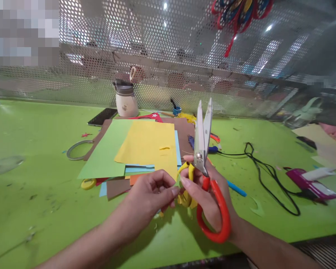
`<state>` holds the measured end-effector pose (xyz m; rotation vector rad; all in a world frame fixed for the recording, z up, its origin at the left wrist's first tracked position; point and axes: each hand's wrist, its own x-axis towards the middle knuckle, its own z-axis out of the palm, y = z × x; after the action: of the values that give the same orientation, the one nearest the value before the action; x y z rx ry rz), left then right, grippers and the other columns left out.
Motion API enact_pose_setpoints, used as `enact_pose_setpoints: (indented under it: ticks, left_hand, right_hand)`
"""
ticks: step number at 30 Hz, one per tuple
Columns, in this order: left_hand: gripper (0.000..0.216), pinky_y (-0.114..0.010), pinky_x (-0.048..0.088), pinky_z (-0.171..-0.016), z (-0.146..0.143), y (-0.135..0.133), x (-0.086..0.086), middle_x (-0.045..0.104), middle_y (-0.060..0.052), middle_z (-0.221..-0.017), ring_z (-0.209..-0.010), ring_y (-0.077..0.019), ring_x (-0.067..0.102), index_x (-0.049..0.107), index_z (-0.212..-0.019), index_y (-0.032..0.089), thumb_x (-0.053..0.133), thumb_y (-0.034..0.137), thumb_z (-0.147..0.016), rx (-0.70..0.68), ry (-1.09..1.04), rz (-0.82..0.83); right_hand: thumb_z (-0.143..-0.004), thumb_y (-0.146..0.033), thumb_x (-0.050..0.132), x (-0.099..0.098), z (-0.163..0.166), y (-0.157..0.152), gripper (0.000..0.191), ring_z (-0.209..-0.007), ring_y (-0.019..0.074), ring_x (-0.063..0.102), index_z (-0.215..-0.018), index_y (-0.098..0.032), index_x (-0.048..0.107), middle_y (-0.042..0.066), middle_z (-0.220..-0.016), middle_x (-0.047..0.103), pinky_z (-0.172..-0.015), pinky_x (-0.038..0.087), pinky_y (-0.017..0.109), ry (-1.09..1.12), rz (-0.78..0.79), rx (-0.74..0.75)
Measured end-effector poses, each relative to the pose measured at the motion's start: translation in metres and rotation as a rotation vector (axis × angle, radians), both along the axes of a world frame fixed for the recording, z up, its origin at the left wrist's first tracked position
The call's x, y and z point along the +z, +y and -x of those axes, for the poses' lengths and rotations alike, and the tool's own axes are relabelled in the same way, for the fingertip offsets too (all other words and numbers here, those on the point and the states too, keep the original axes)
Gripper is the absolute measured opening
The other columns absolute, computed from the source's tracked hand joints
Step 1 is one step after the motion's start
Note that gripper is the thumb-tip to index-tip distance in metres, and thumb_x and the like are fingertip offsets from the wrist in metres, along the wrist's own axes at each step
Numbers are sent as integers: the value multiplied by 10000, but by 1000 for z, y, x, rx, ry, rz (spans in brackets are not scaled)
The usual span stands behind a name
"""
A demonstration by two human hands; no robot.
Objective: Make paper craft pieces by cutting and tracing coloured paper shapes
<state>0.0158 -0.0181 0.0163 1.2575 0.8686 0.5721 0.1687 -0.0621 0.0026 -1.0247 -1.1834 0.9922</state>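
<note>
My left hand (pixel 149 196) is closed, thumb and index finger pinching a small light green piece (pixel 178 182), apparently paper. Hooked over my right hand (pixel 210 201) is a pair of scissors (pixel 217 209) with a red handle. Its blades point up and away, slightly apart. My right thumb and fingertips meet at the green piece too. A yellow curled piece (pixel 190 172) with a dark end sits at the right fingers, its lower part partly hidden. Just beyond the hands lies a yellow sheet (pixel 148 142) atop a green sheet (pixel 103 157).
Behind the sheets stand a lidded white jar (pixel 126 104) and a dark phone (pixel 102 116). A tape roll (pixel 68 151) lies left. To the right are a black cord (pixel 264 170), a purple device (pixel 310 183) and a blue stick (pixel 236 188). A perforated metal panel (pixel 156 59) closes the back.
</note>
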Motion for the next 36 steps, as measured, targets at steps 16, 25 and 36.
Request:
enact_pose_setpoints:
  ticks: [16,25,36]
  left_hand:
    - [206,-252,325,-509,10,12,6,582,6,-594,-539,-124,486,564,-726,170,634,362,-751,-64,197,-167]
    - [169,-230,384,-522,8,12,11,602,15,-595,-550,-107,496,587,-742,157,673,302,-751,9,91,-196]
    - [244,-229,370,-521,6,11,5,588,31,-591,-541,-98,483,608,-777,149,684,381,-794,22,-8,-120]
  right_hand:
    - [-794,-88,599,2,-4,0,383,-616,86,504,-1143,-235,540,-37,-754,547,-548,425,200,-103,29,116]
    - [-761,-132,651,8,-3,2,378,-571,80,525,-1117,-212,552,-38,-747,573,-530,452,206,-63,48,50]
    - [-786,-223,700,7,1,2,363,-584,105,574,-1120,-223,558,-27,-776,601,-533,475,245,-3,20,-18]
